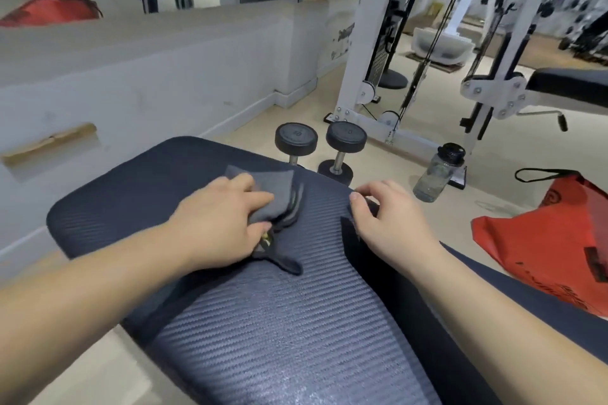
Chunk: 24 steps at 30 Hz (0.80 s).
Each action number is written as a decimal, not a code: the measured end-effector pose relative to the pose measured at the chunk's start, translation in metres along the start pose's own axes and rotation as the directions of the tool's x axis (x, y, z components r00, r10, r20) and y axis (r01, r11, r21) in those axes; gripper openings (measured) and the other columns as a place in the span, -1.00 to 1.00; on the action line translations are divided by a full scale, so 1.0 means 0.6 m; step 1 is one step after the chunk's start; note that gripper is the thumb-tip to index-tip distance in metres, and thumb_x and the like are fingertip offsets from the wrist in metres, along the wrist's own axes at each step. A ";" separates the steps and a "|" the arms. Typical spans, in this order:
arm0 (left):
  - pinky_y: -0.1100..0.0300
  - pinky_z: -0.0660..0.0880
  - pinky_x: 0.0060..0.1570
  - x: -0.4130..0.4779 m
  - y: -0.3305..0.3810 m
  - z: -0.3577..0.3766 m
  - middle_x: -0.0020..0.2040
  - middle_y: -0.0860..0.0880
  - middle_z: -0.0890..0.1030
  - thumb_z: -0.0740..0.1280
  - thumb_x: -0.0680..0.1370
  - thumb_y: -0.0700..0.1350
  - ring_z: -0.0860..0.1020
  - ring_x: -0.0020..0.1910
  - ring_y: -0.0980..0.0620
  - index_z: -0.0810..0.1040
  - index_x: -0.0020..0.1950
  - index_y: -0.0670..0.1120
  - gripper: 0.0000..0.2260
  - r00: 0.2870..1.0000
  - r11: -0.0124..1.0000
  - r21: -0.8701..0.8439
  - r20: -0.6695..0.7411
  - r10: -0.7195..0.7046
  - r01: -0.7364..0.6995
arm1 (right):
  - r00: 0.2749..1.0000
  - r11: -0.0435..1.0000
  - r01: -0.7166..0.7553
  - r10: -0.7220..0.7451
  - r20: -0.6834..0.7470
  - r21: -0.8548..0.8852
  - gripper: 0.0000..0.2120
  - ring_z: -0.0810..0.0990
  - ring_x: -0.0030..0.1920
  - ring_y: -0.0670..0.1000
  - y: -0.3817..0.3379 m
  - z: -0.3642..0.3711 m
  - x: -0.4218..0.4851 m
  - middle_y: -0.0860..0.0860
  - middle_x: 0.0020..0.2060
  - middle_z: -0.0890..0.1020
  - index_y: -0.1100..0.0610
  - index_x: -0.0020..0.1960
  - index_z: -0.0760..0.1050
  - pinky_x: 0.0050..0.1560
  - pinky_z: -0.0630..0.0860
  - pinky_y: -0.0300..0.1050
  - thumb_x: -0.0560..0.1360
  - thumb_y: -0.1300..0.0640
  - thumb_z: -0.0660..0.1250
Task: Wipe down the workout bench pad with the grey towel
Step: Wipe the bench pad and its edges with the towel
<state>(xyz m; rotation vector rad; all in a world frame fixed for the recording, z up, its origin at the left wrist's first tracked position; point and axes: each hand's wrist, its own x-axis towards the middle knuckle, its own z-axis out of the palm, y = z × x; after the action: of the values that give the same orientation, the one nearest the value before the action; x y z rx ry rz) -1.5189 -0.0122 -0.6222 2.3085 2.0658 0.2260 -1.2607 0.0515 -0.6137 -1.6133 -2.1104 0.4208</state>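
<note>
Left hand (223, 217): is holding the folded grey towel (276, 189) bunched between fingers and thumb, pressing it onto the far part of the bench pad (296, 322).
Right hand (391, 217): is curling its fingers over the pad's right edge, thumb on top, apparently steadying it.
Doing it well: I am judging that flat, even pressure and overlapping strokes along the ribbing, working edge to edge, would clean best.
Hard to make out: the left palm is covering much of the towel; the right fingertips are dipping below the edge; the pad's near end is running out of view.
</note>
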 end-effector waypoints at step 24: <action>0.00 0.51 0.18 0.062 -0.189 -0.012 0.19 0.11 0.49 0.20 0.57 0.25 0.50 0.23 -0.05 0.47 0.37 0.28 -0.63 0.995 0.995 -0.036 -0.045 -0.093 0.091 | 0.978 0.960 0.011 0.048 0.203 -0.281 -0.72 0.57 0.18 0.16 -0.133 0.095 0.107 0.01 0.16 0.63 -0.05 0.09 0.58 0.10 0.52 -0.01 0.63 -0.07 0.11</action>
<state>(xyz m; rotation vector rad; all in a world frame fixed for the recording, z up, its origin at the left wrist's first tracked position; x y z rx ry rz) -1.6278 0.0374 -0.6262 2.2031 2.1656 0.3113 -1.3699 0.0937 -0.6122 -1.8156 -2.4029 0.3181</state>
